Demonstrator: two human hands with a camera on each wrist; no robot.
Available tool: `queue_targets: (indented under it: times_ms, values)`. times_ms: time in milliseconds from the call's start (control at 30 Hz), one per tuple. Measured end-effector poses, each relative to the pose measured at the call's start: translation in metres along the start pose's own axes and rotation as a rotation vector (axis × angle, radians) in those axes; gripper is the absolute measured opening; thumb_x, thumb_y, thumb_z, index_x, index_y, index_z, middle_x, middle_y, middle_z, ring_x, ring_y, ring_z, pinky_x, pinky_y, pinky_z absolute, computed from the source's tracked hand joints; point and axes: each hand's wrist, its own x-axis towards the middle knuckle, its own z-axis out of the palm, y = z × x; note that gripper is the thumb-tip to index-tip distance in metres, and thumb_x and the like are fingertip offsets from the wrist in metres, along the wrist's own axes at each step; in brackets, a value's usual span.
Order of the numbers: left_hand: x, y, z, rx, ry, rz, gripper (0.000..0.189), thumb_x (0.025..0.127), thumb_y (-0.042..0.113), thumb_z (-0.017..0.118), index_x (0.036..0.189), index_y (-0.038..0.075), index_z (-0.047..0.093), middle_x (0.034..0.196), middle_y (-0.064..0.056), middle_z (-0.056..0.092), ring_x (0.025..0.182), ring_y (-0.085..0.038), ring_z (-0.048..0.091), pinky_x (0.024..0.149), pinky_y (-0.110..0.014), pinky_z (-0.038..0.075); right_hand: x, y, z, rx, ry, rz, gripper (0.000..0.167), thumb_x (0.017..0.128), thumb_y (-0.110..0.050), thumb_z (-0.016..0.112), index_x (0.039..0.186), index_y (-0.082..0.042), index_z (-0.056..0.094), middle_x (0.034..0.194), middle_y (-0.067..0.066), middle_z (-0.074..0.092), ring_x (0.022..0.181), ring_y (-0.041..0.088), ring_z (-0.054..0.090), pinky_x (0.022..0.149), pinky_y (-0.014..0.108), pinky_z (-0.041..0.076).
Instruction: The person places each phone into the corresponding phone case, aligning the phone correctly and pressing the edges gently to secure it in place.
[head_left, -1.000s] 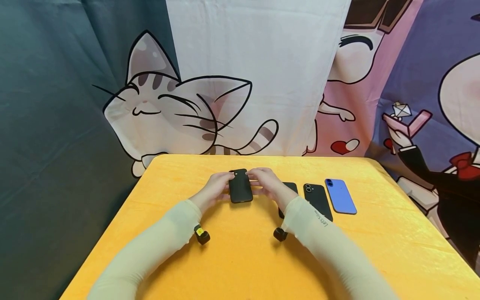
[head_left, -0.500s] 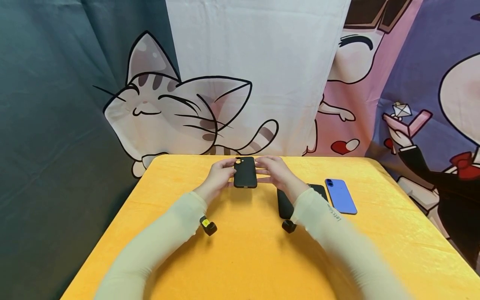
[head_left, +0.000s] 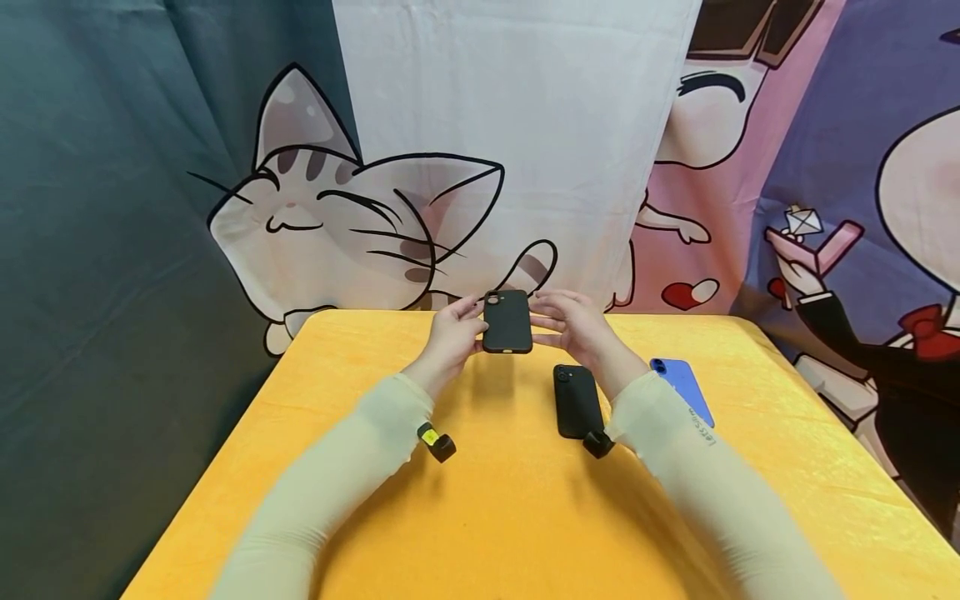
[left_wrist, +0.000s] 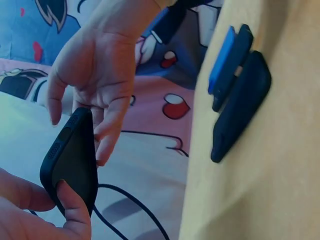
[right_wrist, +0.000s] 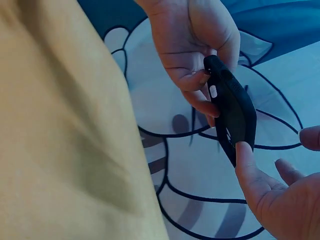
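Note:
A black phone case (head_left: 507, 322) is held up above the far part of the table, its back toward the head camera. Light shows through its camera cutout. My left hand (head_left: 453, 337) pinches one long side, thumb on the case's face in the left wrist view. On the other side is my right hand (head_left: 585, 329), fingers spread and loosely bent. One of its fingertips (right_wrist: 245, 150) touches the case's edge in the right wrist view, while its thumb stands away. Below the right hand lies a black phone (head_left: 577, 402), camera end away from me.
A blue phone (head_left: 681, 387) lies to the right, partly behind the right sleeve. Another dark phone (left_wrist: 234, 67) lies between these two in the left wrist view, hidden by the right arm from above. A printed curtain (head_left: 517, 125) hangs behind the yellow-covered table (head_left: 480, 517).
Both hands have lifted the phone case and carried it away from me and to the right. The right arm now covers the middle phone and has uncovered the black phone on the left.

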Motion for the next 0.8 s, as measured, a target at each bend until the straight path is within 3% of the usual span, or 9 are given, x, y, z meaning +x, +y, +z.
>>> queue_targets:
  times_ms: [167, 467, 533, 600, 700, 800]
  values:
    - [-0.001, 0.008, 0.011, -0.079, -0.022, 0.008, 0.067, 0.097, -0.008, 0.053, 0.159, 0.01, 0.037, 0.158, -0.013, 0.049, 0.136, -0.025, 0.058, 0.069, -0.024, 0.057, -0.006, -0.009, -0.008, 0.039, 0.011, -0.008, 0.05, 0.107, -0.024, 0.051, 0.153, -0.005, 0.044, 0.156, 0.019, 0.05, 0.13, 0.03, 0.063, 0.089, 0.038, 0.063]
    - [-0.01, 0.023, 0.032, -0.245, -0.024, 0.004, 0.069, 0.096, -0.013, 0.052, 0.159, 0.008, 0.036, 0.154, -0.018, 0.052, 0.131, -0.032, 0.062, 0.066, -0.023, 0.06, -0.015, -0.016, -0.019, 0.126, 0.004, -0.04, 0.058, 0.108, -0.024, 0.049, 0.161, -0.008, 0.03, 0.165, 0.018, 0.037, 0.098, 0.01, 0.074, 0.082, 0.028, 0.063]
    - [-0.013, 0.026, 0.037, -0.26, -0.029, 0.006, 0.069, 0.096, -0.013, 0.052, 0.159, 0.009, 0.036, 0.155, -0.018, 0.051, 0.132, -0.031, 0.061, 0.068, -0.024, 0.06, -0.017, -0.018, -0.02, 0.135, 0.011, -0.052, 0.058, 0.108, -0.023, 0.05, 0.161, -0.007, 0.031, 0.162, 0.018, 0.041, 0.094, 0.009, 0.075, 0.081, 0.028, 0.063]
    - [-0.015, 0.027, 0.041, -0.274, -0.033, 0.008, 0.07, 0.095, -0.014, 0.052, 0.159, 0.01, 0.036, 0.155, -0.017, 0.051, 0.134, -0.029, 0.06, 0.07, -0.025, 0.061, -0.018, -0.018, -0.02, 0.145, 0.009, -0.059, 0.057, 0.107, -0.02, 0.051, 0.159, -0.005, 0.034, 0.152, 0.016, 0.052, 0.09, 0.009, 0.075, 0.079, 0.028, 0.063]
    - [-0.018, 0.029, 0.046, -0.29, -0.045, 0.016, 0.071, 0.095, -0.014, 0.053, 0.159, 0.011, 0.037, 0.156, -0.016, 0.05, 0.137, -0.027, 0.058, 0.072, -0.026, 0.061, -0.02, -0.018, -0.02, 0.156, 0.0, -0.064, 0.055, 0.106, -0.015, 0.054, 0.157, -0.005, 0.039, 0.121, 0.007, 0.069, 0.08, 0.01, 0.075, 0.074, 0.028, 0.064]
    - [-0.02, 0.029, 0.049, -0.305, -0.052, 0.028, 0.071, 0.094, -0.014, 0.054, 0.159, 0.011, 0.038, 0.157, -0.016, 0.049, 0.137, -0.026, 0.059, 0.071, -0.026, 0.061, -0.023, -0.016, -0.019, 0.155, -0.015, -0.061, 0.055, 0.105, -0.013, 0.054, 0.157, -0.006, 0.039, 0.095, 0.001, 0.071, 0.068, 0.011, 0.07, 0.067, 0.026, 0.063]
